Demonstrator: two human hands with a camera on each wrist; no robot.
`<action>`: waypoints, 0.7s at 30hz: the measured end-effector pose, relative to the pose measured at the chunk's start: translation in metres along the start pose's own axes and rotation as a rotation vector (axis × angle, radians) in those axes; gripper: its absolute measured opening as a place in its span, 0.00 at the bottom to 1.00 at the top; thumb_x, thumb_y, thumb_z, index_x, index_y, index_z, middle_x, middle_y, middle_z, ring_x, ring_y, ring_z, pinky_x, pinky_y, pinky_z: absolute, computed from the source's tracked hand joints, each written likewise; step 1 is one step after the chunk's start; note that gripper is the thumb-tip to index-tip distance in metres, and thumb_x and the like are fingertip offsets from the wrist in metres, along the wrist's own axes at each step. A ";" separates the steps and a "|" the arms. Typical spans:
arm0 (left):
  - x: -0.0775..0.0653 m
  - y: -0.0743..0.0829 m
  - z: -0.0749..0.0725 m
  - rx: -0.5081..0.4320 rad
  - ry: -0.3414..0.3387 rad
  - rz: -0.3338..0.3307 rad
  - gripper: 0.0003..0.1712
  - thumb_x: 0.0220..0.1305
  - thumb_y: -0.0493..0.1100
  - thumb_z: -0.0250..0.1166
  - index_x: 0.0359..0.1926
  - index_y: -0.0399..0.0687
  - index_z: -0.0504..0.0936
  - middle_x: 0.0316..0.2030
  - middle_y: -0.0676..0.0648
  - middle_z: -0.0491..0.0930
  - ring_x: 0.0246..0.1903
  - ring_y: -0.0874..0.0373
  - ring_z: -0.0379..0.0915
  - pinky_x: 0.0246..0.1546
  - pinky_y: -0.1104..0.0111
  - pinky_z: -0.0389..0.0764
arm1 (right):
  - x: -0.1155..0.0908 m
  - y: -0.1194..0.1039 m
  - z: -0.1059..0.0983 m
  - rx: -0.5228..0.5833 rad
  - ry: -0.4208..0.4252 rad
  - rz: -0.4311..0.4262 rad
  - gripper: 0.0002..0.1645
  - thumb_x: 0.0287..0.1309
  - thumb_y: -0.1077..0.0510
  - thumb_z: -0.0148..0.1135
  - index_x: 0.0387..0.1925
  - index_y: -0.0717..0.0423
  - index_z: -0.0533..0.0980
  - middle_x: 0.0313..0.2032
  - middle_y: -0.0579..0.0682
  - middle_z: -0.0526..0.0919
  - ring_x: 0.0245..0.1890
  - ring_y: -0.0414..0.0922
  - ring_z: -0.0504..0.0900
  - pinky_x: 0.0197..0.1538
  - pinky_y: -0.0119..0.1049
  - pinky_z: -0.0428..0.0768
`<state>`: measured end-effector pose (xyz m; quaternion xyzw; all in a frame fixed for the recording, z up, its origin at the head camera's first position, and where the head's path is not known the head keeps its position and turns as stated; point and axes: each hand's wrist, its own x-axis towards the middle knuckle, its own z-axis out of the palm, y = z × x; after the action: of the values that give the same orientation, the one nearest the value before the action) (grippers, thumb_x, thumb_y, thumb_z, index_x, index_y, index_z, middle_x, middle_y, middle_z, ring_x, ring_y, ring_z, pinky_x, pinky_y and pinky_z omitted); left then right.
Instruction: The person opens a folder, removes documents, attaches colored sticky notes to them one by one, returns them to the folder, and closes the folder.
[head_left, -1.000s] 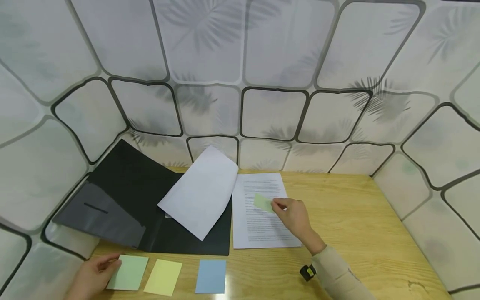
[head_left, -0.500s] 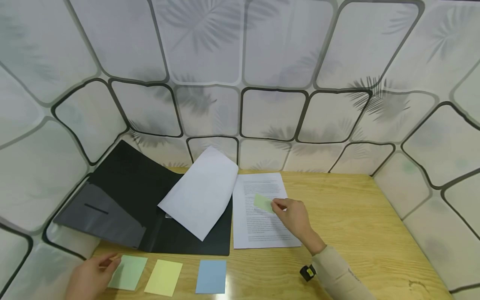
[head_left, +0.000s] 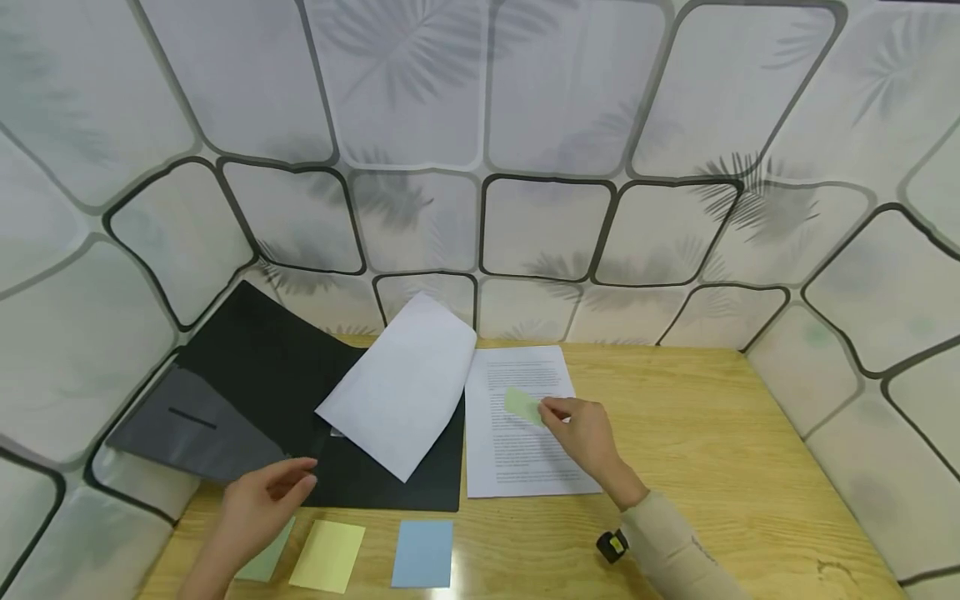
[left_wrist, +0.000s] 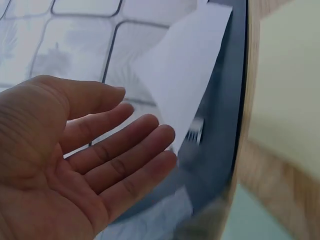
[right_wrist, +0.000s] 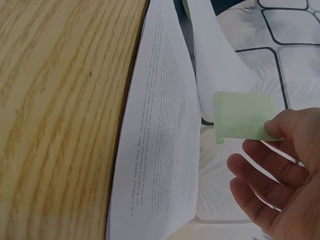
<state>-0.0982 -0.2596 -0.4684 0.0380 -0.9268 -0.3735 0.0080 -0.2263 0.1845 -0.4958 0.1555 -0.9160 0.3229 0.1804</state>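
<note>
Between thumb and fingers my right hand [head_left: 588,433] pinches a green sticky note [right_wrist: 242,116] by one edge, above a stack of printed sheets [head_left: 525,467]. My left hand [head_left: 258,508] hovers over the near edge of an open black folder [head_left: 360,483], its fingers loosely bent around nothing, as the left wrist view shows. White sheets [head_left: 408,383] lie at an angle on the folder, one corner lifted. Partly under my left hand is a green sticky note pad [head_left: 266,557], with a yellow pad [head_left: 327,556] beside it and a blue pad [head_left: 422,554] further right.
The folder's left cover [head_left: 202,425] leans up against the patterned wall [head_left: 420,217]. Walls enclose the wooden table [head_left: 712,450] at the back and both sides. A small black object [head_left: 612,546] sits at my right sleeve [head_left: 675,542].
My left hand has left the green pad and moved up and right to the folder's edge. The right hand, still pinching the green note, has shifted very slightly left.
</note>
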 end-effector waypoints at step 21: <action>0.084 0.102 0.116 -0.161 -0.090 0.352 0.16 0.69 0.37 0.71 0.56 0.40 0.88 0.51 0.43 0.90 0.48 0.48 0.87 0.51 0.49 0.87 | 0.000 -0.006 0.004 0.085 -0.010 -0.098 0.07 0.60 0.63 0.76 0.40 0.61 0.91 0.36 0.55 0.93 0.30 0.44 0.91 0.31 0.28 0.85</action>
<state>-0.1939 -0.1125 -0.4827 -0.1423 -0.8857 -0.4405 0.0348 -0.2250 0.1775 -0.4959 0.2093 -0.8937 0.3514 0.1847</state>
